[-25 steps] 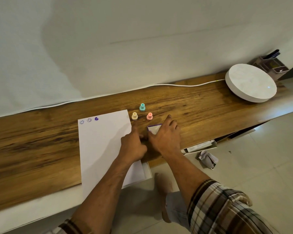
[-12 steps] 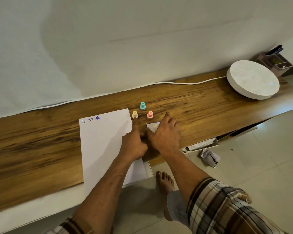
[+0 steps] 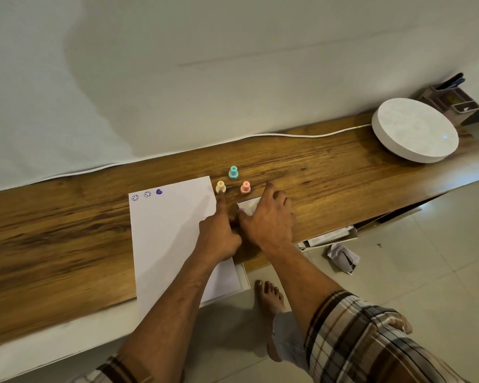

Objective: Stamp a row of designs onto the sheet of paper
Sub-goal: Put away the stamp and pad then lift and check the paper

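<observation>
Wooden desk point(image 3: 67, 230) held the sheet of paper point(image 3: 169, 239) bearing 3 stamped designs point(image 3: 147, 194) along its far edge, while the left hand point(image 3: 219, 239), fist-closed, grip unclear, and the right hand point(image 3: 268, 219), spread flat on a small white pad point(image 3: 248, 204), crowded together, risking smudged ink.

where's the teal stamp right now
In the head view, the teal stamp stands upright on the wooden shelf, just behind the cream stamp and pink stamp, right of the paper.
</observation>
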`<state>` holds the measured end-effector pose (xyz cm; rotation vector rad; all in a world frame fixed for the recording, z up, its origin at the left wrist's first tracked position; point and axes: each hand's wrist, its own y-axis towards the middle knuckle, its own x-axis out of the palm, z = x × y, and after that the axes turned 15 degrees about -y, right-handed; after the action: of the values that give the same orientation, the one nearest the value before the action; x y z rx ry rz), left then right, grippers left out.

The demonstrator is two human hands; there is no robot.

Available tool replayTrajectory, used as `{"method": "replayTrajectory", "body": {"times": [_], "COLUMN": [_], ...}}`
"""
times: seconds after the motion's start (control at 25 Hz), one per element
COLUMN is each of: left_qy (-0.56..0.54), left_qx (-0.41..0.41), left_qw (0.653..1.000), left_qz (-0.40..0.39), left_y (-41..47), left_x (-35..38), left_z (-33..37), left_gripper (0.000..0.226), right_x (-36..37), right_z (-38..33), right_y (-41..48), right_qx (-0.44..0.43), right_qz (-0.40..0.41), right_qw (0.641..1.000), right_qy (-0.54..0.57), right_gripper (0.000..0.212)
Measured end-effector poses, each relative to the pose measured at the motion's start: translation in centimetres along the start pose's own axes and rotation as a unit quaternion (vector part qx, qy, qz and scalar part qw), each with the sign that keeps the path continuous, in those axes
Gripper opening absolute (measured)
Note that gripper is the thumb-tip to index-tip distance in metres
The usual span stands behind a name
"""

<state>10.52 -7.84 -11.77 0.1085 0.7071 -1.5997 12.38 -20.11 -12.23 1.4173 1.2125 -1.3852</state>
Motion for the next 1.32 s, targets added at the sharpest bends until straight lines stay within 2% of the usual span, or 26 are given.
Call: {"method": "replayTrajectory", "body": {"times": [0.48, 0.84, 0.96, 1.04, 1.12, 1.2, 1.32], "left_qy": [-0.003, 0.011, -0.021, -0.028, -0.008, 0.052, 0.107], "left_qx": [0.001, 0.036, 0.067, 0.091, 0.102, 0.07, -0.038], "left_qw": [1.0, 0.999, 0.996, 0.989, 0.981, 0.975, 0.966], "left_qz": [-0.007, -0.005, 0.057, 0.117, 0.167, 0.203, 0.234], "left_y": [-0.2, -0.1, -0.3, -0.4, -0.5, -0.8, -1.9], "left_x": [-0.2, -0.4, -1.6, -3.0, -4.7, -6.4, -8.4], "left_z": [0.2, -0.6, -1.4, -2.1, -3.0, -4.1, -5.9], "left_gripper": [0.113, 0.103, 0.088, 0.076, 0.065, 0.063, 0.074], "right_x": [0.0, -0.1, -1.5, -2.0, -1.8, -0.8, 1.1], "right_z": [0.1, 0.1, -0.8, -2.3, -4.4, -6.4, -8.2], "right_y": [0.4, -0.1, -0.9, -1.6, -2.9, -4.1, -4.8], "right_qx": [-0.003, 0.009, -0.003, -0.082, -0.161, -0.203, -0.217], "right_qz": [-0.019, -0.03, 0.048, 0.077, 0.045, 0.001, -0.041], "right_qw": [1.0, 0.999, 0.999, 0.991, 0.978, 0.974, 0.975], "right_qy": [-0.021, -0.013, -0.006, 0.069, 0.123, 0.101, 0.016], "right_gripper": [0.102, 0.098, 0.08, 0.051, 0.031, 0.035, 0.053]}}
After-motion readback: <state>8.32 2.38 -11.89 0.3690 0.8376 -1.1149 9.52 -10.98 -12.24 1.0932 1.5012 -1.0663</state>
